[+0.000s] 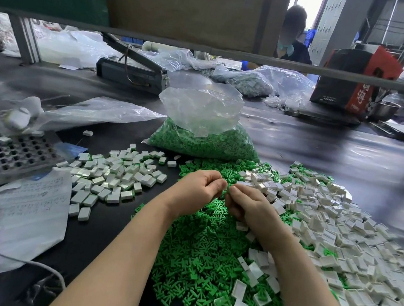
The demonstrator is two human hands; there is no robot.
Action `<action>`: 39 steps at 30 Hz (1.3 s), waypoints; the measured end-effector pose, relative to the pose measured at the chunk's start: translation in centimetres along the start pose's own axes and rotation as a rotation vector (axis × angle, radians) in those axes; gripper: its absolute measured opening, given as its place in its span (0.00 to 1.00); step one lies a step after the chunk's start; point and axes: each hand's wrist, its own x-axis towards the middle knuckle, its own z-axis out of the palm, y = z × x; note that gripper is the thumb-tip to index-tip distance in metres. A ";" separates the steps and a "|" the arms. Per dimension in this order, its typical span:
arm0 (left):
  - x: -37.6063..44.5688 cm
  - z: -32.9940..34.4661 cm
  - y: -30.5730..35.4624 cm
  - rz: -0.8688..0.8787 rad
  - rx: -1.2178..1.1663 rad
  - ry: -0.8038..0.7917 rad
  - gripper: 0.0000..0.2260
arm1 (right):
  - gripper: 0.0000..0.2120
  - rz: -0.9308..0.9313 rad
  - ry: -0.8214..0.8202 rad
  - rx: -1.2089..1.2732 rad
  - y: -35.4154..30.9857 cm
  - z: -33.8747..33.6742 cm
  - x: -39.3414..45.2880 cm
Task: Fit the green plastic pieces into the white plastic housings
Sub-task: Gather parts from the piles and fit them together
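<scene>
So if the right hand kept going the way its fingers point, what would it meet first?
Probably the left hand: the right hand points left and its fingertips almost meet the left's over the green pieces. Depth between them is unclear.

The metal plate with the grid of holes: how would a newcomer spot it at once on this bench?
Start at the black table and look to its left edge, left of the small pile of white housings. The metal plate lies there, partly under a clear plastic bag. It alone has rows of dark square holes.

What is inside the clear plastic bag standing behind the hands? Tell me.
The clear plastic bag holds loose green plastic pieces filling its lower part; its crumpled top looks empty. Whatever lies deeper in the heap is covered.
</scene>
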 end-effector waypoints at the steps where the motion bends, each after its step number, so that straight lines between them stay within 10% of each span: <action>1: 0.0 0.0 0.0 -0.003 -0.017 -0.007 0.13 | 0.16 -0.003 0.006 -0.004 0.0 0.0 0.0; 22: -0.4 -1.0 -0.2 -0.037 -0.023 -0.245 0.12 | 0.16 0.031 -0.171 -0.185 0.2 -1.0 -0.5; 39: -0.3 0.0 0.4 -0.004 -0.105 -0.096 0.12 | 0.17 0.057 -0.030 0.105 -0.1 -0.3 -0.5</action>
